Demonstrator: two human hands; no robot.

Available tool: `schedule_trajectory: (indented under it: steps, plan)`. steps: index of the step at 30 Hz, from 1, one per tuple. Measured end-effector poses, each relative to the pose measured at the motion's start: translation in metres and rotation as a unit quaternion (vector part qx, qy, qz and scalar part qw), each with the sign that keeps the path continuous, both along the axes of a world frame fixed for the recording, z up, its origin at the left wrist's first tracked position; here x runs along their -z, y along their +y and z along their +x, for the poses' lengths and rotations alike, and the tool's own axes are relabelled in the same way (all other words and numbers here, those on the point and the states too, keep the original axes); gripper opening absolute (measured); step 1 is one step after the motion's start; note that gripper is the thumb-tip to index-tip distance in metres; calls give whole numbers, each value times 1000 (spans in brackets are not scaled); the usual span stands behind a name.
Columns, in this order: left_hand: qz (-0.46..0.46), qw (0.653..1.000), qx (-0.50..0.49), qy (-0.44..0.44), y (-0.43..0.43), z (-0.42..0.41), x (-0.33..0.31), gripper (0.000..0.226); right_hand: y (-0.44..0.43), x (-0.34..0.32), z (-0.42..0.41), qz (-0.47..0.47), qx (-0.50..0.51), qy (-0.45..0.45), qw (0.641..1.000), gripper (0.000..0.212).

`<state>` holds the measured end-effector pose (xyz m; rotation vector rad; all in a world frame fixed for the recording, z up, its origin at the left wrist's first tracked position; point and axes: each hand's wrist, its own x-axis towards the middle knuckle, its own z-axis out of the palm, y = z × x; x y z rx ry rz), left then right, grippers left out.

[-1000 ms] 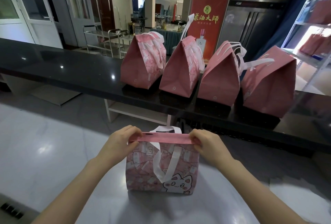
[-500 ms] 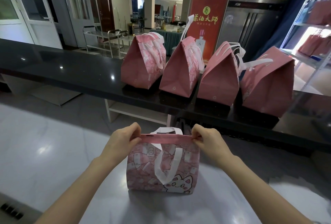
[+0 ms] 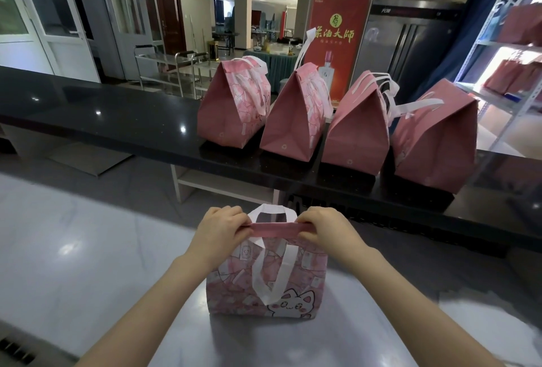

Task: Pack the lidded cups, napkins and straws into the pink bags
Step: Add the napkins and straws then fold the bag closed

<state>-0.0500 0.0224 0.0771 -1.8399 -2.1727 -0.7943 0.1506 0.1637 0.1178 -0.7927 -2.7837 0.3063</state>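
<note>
A pink bag with a cat print [image 3: 299, 284] stands on the white table [image 3: 88, 264] in front of me. Its top edge is folded into a flat pink strip. My left hand [image 3: 220, 228] pinches the left end of that strip and my right hand [image 3: 325, 228] pinches the right end. One white handle loops up behind the strip, the other hangs down the bag's front. The bag's contents are hidden. No cups, napkins or straws are in view.
Several shut pink bags [image 3: 293, 114] stand in a row on the black counter [image 3: 117, 120] behind the table. A red poster [image 3: 337, 44] rises behind them. A metal shelf rack [image 3: 504, 73] with more pink bags is at the right.
Both hands have moved closer together along the bag's top strip, which now looks narrower and more tightly folded. The bag stays in place.
</note>
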Motion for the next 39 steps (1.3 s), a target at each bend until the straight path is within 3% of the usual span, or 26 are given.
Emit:
schedule_trajectory:
  steps: [6, 14, 25, 29, 34, 39]
  plan:
    - [3, 1000, -20, 7, 2, 4, 1, 13, 0, 6, -6, -31, 23, 40, 998, 8]
    - [-6, 1000, -4, 30, 11, 17, -3, 12, -10, -9, -22, -35, -12, -30, 999, 13]
    - [-4, 999, -21, 32, 12, 12, 0, 17, -12, 6, -30, 2, -22, 21, 1000, 18]
    - [2, 1000, -17, -17, -8, -10, -5, 22, -1, 6, -5, 6, -4, 52, 999, 32]
    - [2, 993, -13, -115, -43, -37, 3, 15, 15, 10, 32, -69, 59, 56, 994, 21]
    - [29, 992, -47, -110, -47, -38, 8, 8, 8, 17, 17, -69, 97, 91, 989, 13]
